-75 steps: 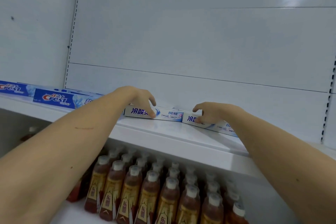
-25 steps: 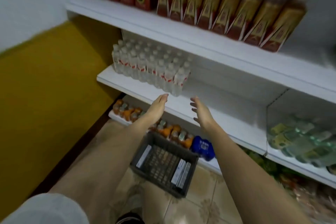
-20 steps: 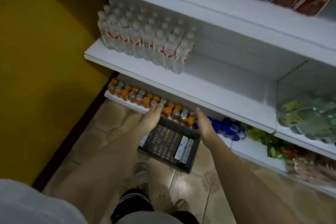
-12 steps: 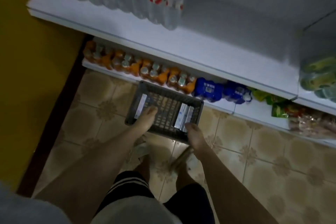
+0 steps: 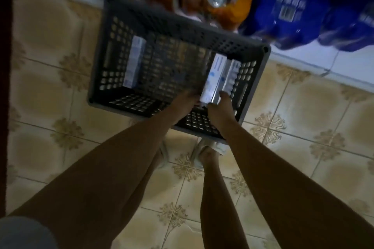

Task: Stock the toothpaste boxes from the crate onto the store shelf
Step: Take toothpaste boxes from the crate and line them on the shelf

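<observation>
Tile floor (image 5: 60,91): both hands at boxes (image 5: 214,75) in crate (image 5: 162,24).

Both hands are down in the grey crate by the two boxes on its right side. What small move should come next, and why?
Probably curl the fingers round the pair of toothpaste boxes and lift. Both the left hand and right hand are at the boxes' near ends inside the crate; blur hides whether either grips yet.

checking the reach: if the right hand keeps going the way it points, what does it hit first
Most likely the right hand meets the pair of toothpaste boxes inside the crate; its fingertips look already at their near ends, though blur hides contact.
</observation>
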